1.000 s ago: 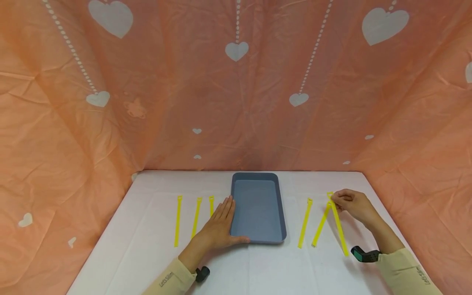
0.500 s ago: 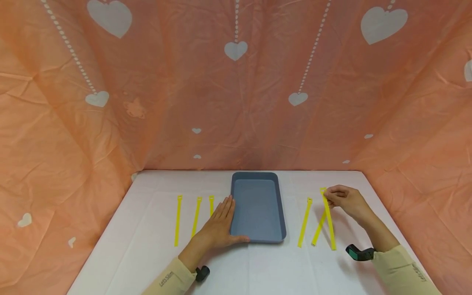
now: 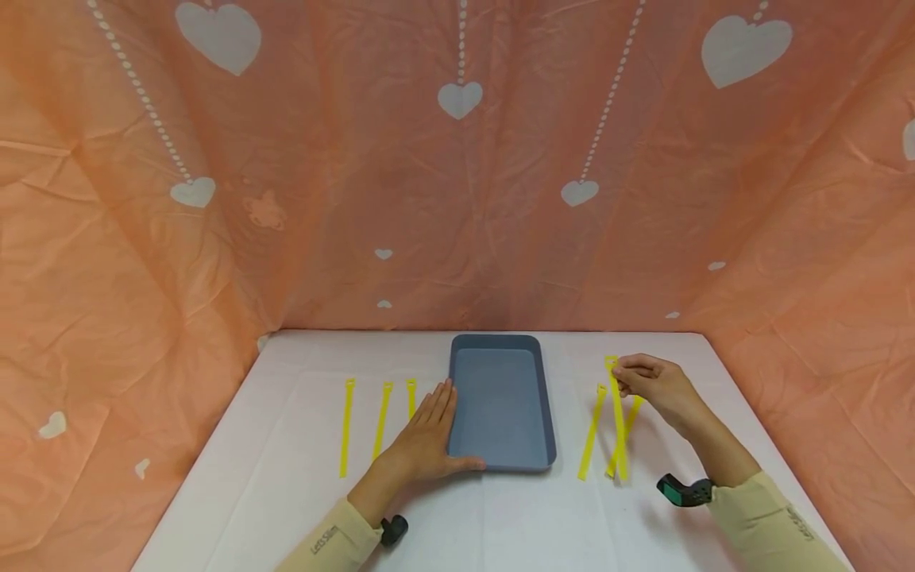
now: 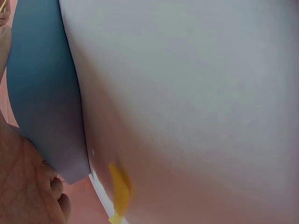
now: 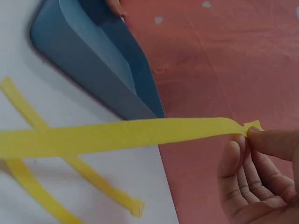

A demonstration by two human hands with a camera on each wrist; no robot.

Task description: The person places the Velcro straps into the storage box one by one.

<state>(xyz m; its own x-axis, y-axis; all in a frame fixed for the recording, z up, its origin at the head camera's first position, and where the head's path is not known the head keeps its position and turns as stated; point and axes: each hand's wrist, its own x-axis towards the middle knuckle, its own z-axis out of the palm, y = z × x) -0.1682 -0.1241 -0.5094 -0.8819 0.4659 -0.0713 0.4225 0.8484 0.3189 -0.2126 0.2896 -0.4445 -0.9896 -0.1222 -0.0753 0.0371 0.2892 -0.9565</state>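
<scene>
My right hand pinches a yellow cable strap just below its slotted head, between thumb and fingers. The strap hangs down from the fingertips and in the head view crosses a second yellow strap. A third strap lies just left of it on the table. In the right wrist view the held strap stretches across above the two others. My left hand rests with straight fingers along the left wall of a blue-grey tray, its thumb at the near rim. Nothing lies in the tray.
Left of the tray, yellow straps lie spaced out on the white table, one partly hidden by the left hand. An orange curtain with white hearts encloses the back and sides.
My right hand has carried the held strap leftward and slightly up, across the second strap toward the third. The left hand and tray have stayed put.
</scene>
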